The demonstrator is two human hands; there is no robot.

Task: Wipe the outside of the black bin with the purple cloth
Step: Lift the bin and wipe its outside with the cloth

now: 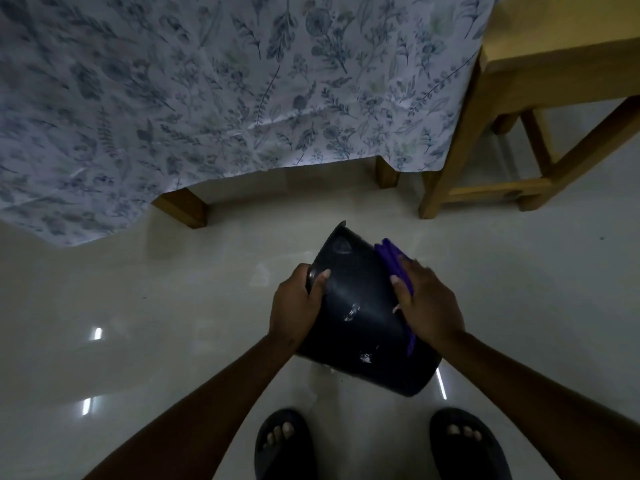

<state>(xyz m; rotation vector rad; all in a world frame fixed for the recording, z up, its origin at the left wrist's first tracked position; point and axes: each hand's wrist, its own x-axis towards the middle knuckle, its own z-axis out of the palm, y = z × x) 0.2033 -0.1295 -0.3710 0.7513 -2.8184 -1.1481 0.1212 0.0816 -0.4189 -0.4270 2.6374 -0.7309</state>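
The black bin (360, 306) is held tilted above the pale floor, its outside wall facing me, with whitish smudges on it. My left hand (298, 306) grips its left side, thumb on the wall. My right hand (427, 306) presses the purple cloth (393, 258) flat against the bin's right side; the cloth sticks out above the fingers and hangs below the palm. Most of the cloth is hidden under the hand.
A bed with a floral sheet (207, 98) fills the upper left, its wooden legs (183, 207) on the floor. A wooden chair or table (502, 133) stands at the upper right. My feet in dark slippers (284, 445) stand on the glossy tiled floor (138, 306) below the bin.
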